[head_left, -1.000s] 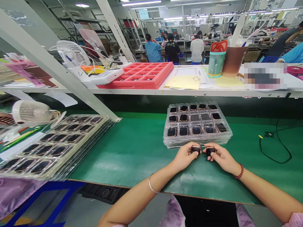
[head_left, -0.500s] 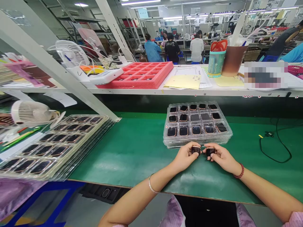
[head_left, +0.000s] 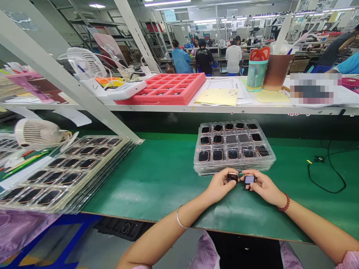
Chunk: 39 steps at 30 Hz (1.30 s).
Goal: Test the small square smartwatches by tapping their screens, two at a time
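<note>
My left hand (head_left: 221, 185) is closed around a small square watch body (head_left: 232, 177) with a dark screen. Beside it, my right hand (head_left: 263, 186) grips a second watch body (head_left: 249, 179), whose screen is lit pale. Both hands are just above the green bench, close together, in front of a stack of clear plastic trays (head_left: 234, 164). The top tray holds several dark square watch faces in rows; two of its middle compartments look greyer and show no framed face.
At the left lies another tray stack (head_left: 63, 190) with watch faces, beside a white fan (head_left: 37, 133). A black cable (head_left: 327, 190) rests at the right. The shelf (head_left: 174, 108) above holds a red foam tray (head_left: 168, 89), papers and cups. People sit far behind.
The screen of the watch body in my right hand has turned from dark to pale. Both hands have kept their places and their grips.
</note>
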Available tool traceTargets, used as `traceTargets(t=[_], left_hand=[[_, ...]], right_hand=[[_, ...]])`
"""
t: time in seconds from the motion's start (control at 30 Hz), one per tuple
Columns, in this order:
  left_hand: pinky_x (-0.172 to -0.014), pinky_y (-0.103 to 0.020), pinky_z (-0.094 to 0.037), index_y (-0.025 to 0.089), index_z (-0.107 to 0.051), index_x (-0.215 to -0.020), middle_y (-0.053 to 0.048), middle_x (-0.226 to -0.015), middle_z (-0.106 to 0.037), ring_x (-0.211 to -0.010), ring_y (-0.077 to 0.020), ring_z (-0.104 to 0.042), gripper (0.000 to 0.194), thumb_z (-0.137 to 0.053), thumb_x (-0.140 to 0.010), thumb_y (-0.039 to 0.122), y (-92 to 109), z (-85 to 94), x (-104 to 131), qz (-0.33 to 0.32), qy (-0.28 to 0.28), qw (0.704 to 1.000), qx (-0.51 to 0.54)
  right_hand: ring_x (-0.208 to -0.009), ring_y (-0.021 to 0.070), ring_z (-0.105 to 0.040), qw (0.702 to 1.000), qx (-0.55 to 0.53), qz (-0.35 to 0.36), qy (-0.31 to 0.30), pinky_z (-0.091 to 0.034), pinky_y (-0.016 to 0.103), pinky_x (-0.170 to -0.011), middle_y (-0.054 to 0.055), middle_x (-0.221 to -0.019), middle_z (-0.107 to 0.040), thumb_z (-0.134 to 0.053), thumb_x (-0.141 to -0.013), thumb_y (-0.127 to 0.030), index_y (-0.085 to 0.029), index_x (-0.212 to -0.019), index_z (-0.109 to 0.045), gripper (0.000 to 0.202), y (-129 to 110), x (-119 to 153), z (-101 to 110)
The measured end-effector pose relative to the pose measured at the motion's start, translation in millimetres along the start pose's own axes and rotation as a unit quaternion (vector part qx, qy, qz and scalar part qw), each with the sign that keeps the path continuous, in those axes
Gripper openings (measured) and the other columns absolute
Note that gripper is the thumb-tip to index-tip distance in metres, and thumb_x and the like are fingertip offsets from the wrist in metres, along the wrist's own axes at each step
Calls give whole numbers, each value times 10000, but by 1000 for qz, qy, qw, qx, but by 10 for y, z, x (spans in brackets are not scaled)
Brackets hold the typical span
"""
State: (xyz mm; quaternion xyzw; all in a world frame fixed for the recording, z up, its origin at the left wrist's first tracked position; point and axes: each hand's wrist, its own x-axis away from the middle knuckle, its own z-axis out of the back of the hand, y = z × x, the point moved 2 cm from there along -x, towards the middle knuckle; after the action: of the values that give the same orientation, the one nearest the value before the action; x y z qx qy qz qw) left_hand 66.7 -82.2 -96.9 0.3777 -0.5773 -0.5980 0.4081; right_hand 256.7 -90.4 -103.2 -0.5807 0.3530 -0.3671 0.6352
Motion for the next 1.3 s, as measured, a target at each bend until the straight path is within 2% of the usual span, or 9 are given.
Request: traceTargets(t=[0.1, 0.3, 0.53, 0.7, 0.9, 1.03, 1.3], left_hand=[[-639, -257, -454, 137, -554, -993, -40, -805, -601, -693, -130, -553, 273, -551, -720, 148, -16, 4, -8, 3, -1, 1000, 22], [-728, -278, -467, 152, -544, -1063, -51, -905, -612, -777, -139, -571, 436, -531, -640, 44, -22, 4, -15, 14, -6, 999, 46], [-741, -274, -473, 154, -546, -1065, -49, -935, -605, -758, -121, -569, 490, -487, -603, 0, -14, -1, -15, 16, -16, 997, 71], [-749, -268, -456, 153, -534, -1085, -47, -937, -602, -776, -122, -568, 452, -555, -645, 52, 8, -1, -6, 19, -16, 999, 46], [-664, -252, -444, 138, -548, -1039, -51, -861, -607, -740, -132, -562, 329, -594, -715, 170, -25, 9, -11, 9, -12, 999, 41], [-661, -247, -436, 149, -543, -1081, -55, -889, -617, -730, -128, -558, 380, -616, -710, 172, -49, 16, -10, -1, -11, 1000, 13], [-647, -250, -427, 142, -561, -1029, -47, -830, -616, -723, -138, -556, 319, -615, -719, 198, -19, -1, -5, 3, -14, 1000, 20]], right_hand=[[-793, 151, -629, 1000, -5, 5, -7, -520, 310, -713, 88, -1084, -615, -515, -811, -167, -220, -1191, -486, 385, -5, 2, -10], [-677, 130, -624, 999, -43, -24, 6, -510, 276, -599, 86, -1019, -636, -507, -822, -195, -199, -1174, -489, 352, 31, -38, 26], [-711, 138, -628, 997, -76, -32, 1, -510, 282, -618, 79, -1025, -633, -522, -774, -150, -203, -1171, -482, 402, 40, -45, 32], [-718, 139, -627, 997, -70, -32, 1, -512, 291, -632, 85, -1032, -634, -514, -768, -133, -195, -1168, -483, 406, 48, -40, 27], [-734, 144, -627, 998, -52, -25, -2, -513, 302, -645, 83, -1051, -624, -500, -785, -142, -205, -1170, -493, 390, 47, -28, 13], [-740, 151, -629, 999, -43, -25, -2, -513, 316, -659, 81, -1046, -624, -502, -778, -137, -209, -1168, -498, 397, 34, -22, 4], [-738, 145, -637, 999, -35, -25, -10, -519, 303, -661, 82, -1048, -627, -489, -811, -153, -203, -1170, -497, 363, 39, -23, 7]])
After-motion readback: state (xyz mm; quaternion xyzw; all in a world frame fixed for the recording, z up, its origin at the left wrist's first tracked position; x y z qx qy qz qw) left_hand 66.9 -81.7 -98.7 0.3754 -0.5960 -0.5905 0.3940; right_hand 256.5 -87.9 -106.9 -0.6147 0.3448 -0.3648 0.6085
